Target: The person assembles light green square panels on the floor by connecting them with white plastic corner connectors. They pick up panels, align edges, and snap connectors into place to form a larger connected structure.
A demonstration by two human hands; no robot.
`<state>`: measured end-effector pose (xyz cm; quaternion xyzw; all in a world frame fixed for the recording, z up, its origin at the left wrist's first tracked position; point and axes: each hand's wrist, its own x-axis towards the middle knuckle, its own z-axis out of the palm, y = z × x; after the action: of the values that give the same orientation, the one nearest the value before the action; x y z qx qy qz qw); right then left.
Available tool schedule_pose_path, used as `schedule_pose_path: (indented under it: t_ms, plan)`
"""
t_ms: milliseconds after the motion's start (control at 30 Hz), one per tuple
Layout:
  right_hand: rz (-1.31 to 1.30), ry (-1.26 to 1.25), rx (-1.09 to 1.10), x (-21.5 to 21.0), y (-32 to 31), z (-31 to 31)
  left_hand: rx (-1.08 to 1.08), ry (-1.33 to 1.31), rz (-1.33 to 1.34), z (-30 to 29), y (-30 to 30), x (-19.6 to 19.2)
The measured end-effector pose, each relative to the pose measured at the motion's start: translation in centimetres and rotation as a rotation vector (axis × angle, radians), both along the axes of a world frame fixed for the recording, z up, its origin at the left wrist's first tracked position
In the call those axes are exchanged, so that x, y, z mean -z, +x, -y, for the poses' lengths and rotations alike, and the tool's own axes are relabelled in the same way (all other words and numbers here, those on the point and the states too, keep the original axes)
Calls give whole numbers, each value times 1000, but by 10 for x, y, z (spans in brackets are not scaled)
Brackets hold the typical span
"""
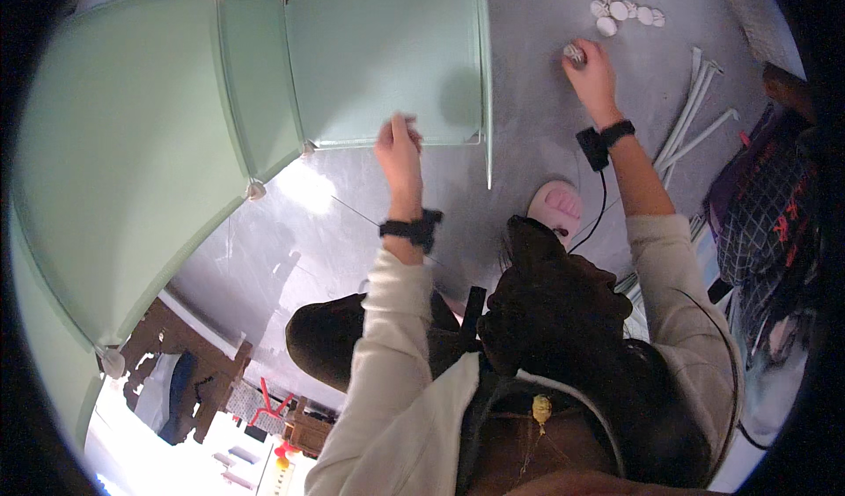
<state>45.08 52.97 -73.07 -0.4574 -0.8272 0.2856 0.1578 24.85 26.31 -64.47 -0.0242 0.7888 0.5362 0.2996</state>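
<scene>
Grey floor (pixel 537 126) here; the right hand (pixel 596 78) pinches a white connector (pixel 574 53) near the loose pile (pixel 618 10). Left hand (pixel 400 148), blurred at the green panel's (pixel 378 56) near edge: can't tell its grip. A light pinch seems best.

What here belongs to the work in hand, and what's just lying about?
Seemingly in use:
white round piece in the right hand
scattered white pieces
green panels near the left hand
white rods, perhaps

Probably lying about:
dark patterned cloth
pink slipper, possibly worn
</scene>
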Motion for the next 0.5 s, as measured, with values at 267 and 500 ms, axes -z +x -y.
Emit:
schedule_pose_path:
  t_ms: [267, 500]
  plan:
    - [-28, -656, -166, -31, 25, 174, -264, 228, 525, 34, 115, 62]
    - [-32, -673, -116, -11, -6, 208, -270, 407, 650, 21, 81, 81]
